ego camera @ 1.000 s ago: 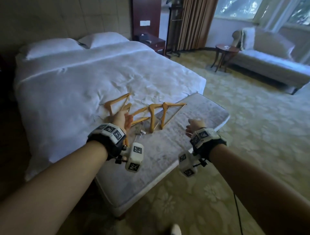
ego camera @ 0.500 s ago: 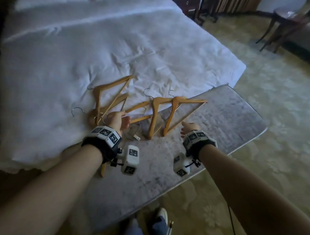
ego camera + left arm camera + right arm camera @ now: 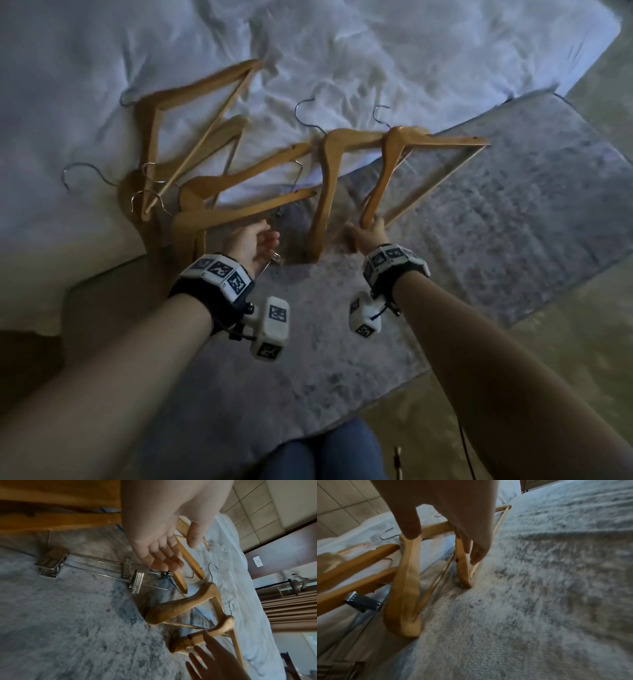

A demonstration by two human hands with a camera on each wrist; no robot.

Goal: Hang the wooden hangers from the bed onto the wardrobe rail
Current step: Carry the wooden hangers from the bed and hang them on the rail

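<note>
Head view: right hand (image 3: 368, 233) touches hanger (image 3: 404, 161); left hand (image 3: 251, 243) relaxed, empty.

Grey bench (image 3: 513, 212), metal clip hangers (image 3: 96, 566)

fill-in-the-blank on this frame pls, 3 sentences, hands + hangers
1. The right hand touches the near end of the rightmost wooden hanger, which lies partly on the grey ____.
2. The left hand hovers above a clip hanger made of ____.
3. The hangers' hooks point toward the ____ duvet.

Missing words: bench; metal; white
</note>
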